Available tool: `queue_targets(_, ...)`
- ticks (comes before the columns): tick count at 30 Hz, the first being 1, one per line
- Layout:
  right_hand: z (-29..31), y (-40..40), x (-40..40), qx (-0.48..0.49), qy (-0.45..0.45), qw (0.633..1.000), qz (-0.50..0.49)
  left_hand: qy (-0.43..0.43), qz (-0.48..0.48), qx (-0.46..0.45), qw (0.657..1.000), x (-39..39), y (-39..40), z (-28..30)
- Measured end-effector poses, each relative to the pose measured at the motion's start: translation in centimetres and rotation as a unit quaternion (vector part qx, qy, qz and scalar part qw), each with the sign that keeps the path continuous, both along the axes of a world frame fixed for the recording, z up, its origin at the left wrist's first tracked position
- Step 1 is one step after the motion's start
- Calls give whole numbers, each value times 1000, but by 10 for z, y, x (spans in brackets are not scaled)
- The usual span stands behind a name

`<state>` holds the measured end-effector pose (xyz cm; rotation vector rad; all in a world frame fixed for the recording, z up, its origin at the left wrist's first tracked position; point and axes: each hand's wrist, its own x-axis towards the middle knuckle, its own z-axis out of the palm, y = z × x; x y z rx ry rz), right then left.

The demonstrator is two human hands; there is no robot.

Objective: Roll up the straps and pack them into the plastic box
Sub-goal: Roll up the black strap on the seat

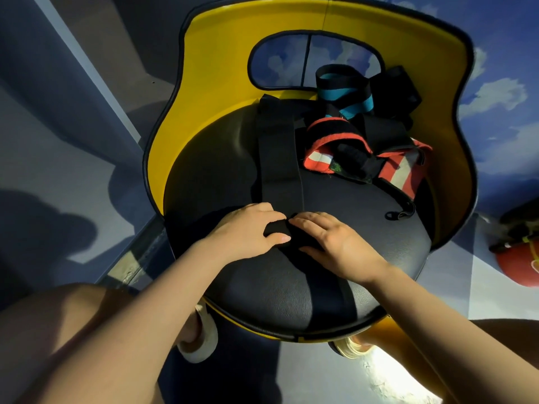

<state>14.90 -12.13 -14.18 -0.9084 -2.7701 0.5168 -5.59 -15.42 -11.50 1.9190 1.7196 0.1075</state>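
Head view shows a chair seat point(233, 176) with a black cushion and a yellow backrest point(221, 53); the seat carries all the straps. A black strap point(281, 158) lies flat along the middle of the seat. Its long axis runs from the rear edge, near the backrest, toward the front edge, where a further length continues past the hands.

Both hands work at the strap's rolled portion point(288, 231), which sits on the strap about midway between the rear and front edges. The left hand point(245, 228) presses the left side of the roll, thumb curled under its near face. The right hand point(335, 240) covers the right side, its fingers point(309, 218) bent over the top of the roll. Both hands grasp the roll; neither is released.

The unrolled length extends straight away from the fingers toward the backrest, so continued rolling calls for travel along that axis. Both hands are equally near.

Other straps lie heaped at the rear right of the seat: a red strap point(335, 132) with white stripes, and a teal-and-black strap point(341, 91) behind it. The plastic box is not in view.
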Motion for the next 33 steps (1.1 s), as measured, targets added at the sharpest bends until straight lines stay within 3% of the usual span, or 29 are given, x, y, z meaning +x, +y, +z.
queue_targets(6, 12, 12, -6, -110, 29, 993, -37, 99, -73, 168, 978, -1, -19, -18)
queue_targets(13, 18, 22, -7, -193, 23, 979, -59, 38, -26, 168, 985, -1, -24, -27)
queue_targets(16, 12, 19, -5, -163, 29, 985, -44, 5, -3, 134, 991, -2, -20, -24)
queue_targets(20, -1, 9, 2, 34, -4, 999, 9, -28, 14, 86, 996, -6, -10, -16)
queue_targets(23, -4, 6, 4, 114, -17, 993, 31, -32, 2, 53, 998, -9, -5, -11)
queue_targets(28, -11, 2, 4, 112, -11, 993, 38, -76, 7, -21, 997, -13, -4, -9)
queue_targets(33, -6, 8, 2, 44, -3, 999, 32, -32, -20, 32, 999, -9, -12, -12)
